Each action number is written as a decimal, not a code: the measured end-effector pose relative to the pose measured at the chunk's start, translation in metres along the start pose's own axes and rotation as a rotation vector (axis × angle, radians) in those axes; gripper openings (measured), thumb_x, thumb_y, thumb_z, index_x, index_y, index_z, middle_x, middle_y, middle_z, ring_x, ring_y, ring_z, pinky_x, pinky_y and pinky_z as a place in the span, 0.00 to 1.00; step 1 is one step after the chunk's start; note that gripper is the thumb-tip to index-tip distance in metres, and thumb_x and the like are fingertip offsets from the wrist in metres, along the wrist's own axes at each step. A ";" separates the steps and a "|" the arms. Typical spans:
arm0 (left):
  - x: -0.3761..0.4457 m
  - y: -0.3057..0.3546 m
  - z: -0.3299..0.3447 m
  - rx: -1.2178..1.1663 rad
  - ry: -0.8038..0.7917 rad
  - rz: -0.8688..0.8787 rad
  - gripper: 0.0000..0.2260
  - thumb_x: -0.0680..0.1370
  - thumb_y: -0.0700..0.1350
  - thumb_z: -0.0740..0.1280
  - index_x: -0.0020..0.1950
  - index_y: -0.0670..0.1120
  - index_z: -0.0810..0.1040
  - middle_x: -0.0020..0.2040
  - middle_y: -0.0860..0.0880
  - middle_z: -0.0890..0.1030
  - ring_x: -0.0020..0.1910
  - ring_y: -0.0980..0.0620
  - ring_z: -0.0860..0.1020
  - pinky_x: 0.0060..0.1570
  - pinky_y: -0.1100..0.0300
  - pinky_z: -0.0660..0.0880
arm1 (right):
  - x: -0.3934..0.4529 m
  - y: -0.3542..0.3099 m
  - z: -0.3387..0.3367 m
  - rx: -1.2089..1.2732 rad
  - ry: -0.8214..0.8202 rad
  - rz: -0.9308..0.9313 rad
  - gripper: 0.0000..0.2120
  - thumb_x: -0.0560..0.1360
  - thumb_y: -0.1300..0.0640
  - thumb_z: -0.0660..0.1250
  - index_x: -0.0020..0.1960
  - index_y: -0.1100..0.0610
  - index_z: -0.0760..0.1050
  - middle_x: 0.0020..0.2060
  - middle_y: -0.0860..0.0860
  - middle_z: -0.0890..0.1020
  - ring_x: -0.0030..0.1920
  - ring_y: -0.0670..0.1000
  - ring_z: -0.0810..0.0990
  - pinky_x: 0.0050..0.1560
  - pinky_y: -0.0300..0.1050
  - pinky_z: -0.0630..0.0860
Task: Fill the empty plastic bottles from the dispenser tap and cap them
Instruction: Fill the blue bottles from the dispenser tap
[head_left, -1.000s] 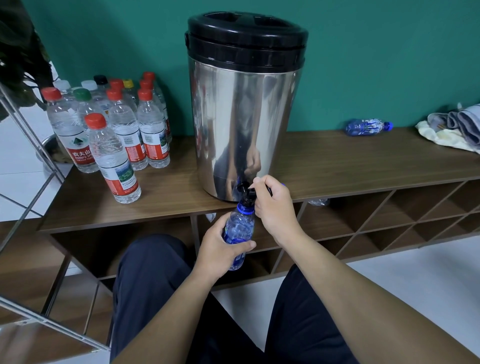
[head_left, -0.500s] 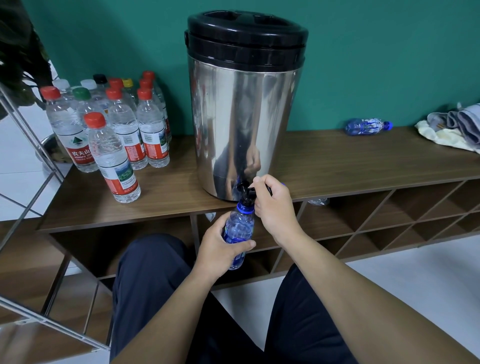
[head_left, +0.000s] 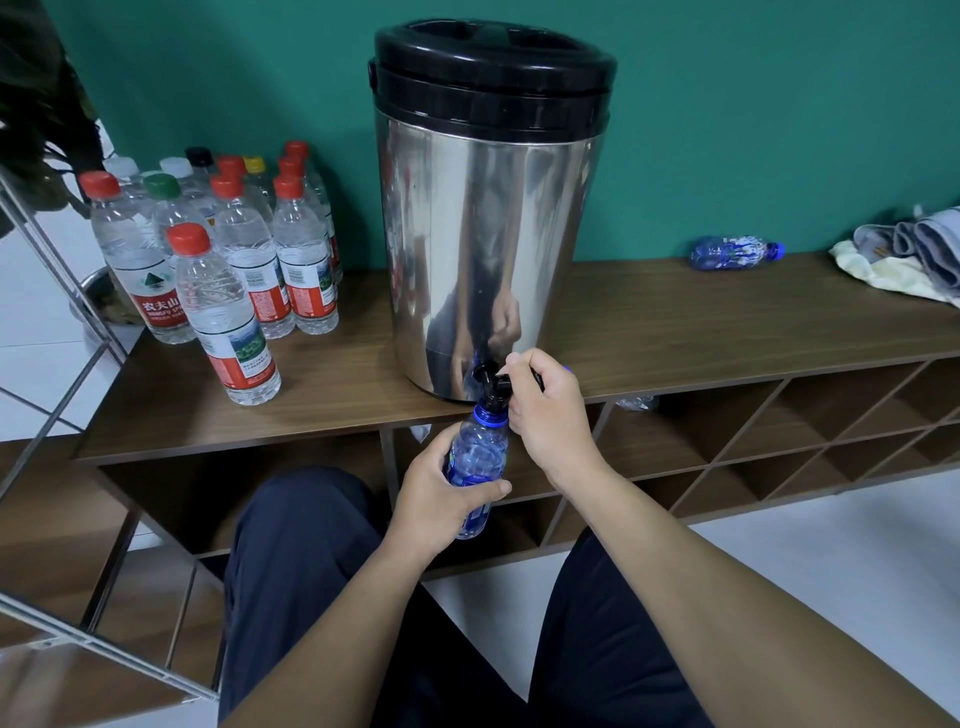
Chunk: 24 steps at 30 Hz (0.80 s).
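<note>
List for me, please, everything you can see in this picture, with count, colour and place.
dispenser: one, steel with black lid, on the shelf
tap: one, black, at the dispenser's base
blue bottle: one, mouth under the tap
capped bottles: about a dozen, clear, mostly red caps, shelf left
lying bottle: one, blue, shelf back right
cloths: a pile, grey and cream, far right
left hand: grips the blue bottle
right hand: grips the tap

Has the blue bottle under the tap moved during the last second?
No. The blue bottle keeps its neck right under the black tap of the steel dispenser, gripped by the left hand as before.
</note>
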<state>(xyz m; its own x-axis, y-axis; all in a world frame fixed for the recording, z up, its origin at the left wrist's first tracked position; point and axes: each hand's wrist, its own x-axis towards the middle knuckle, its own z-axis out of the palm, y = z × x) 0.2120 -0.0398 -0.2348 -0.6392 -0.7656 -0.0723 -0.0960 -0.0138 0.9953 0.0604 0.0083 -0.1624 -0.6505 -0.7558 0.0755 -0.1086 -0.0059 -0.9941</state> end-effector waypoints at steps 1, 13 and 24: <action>0.000 0.000 0.000 -0.001 -0.002 0.000 0.32 0.71 0.38 0.87 0.68 0.62 0.79 0.60 0.61 0.88 0.60 0.60 0.86 0.58 0.63 0.80 | 0.000 0.000 0.000 -0.005 0.003 -0.002 0.16 0.89 0.50 0.64 0.48 0.60 0.74 0.27 0.42 0.68 0.29 0.46 0.65 0.35 0.44 0.65; 0.001 -0.002 0.001 -0.022 -0.007 0.005 0.34 0.71 0.38 0.87 0.70 0.60 0.79 0.62 0.59 0.88 0.61 0.58 0.86 0.65 0.55 0.82 | -0.001 -0.003 0.001 0.006 0.003 0.004 0.15 0.89 0.50 0.64 0.45 0.55 0.76 0.27 0.44 0.67 0.29 0.47 0.64 0.34 0.45 0.64; 0.002 -0.005 0.000 -0.026 -0.017 0.013 0.34 0.71 0.38 0.87 0.72 0.58 0.80 0.63 0.57 0.88 0.63 0.56 0.86 0.69 0.48 0.82 | -0.001 -0.002 0.000 -0.021 0.001 -0.021 0.18 0.89 0.51 0.64 0.50 0.66 0.71 0.27 0.44 0.67 0.29 0.47 0.64 0.34 0.44 0.64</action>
<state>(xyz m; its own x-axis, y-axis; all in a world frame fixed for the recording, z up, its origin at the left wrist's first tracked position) 0.2114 -0.0416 -0.2397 -0.6530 -0.7549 -0.0602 -0.0675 -0.0211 0.9975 0.0611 0.0091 -0.1608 -0.6484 -0.7552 0.0960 -0.1375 -0.0078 -0.9905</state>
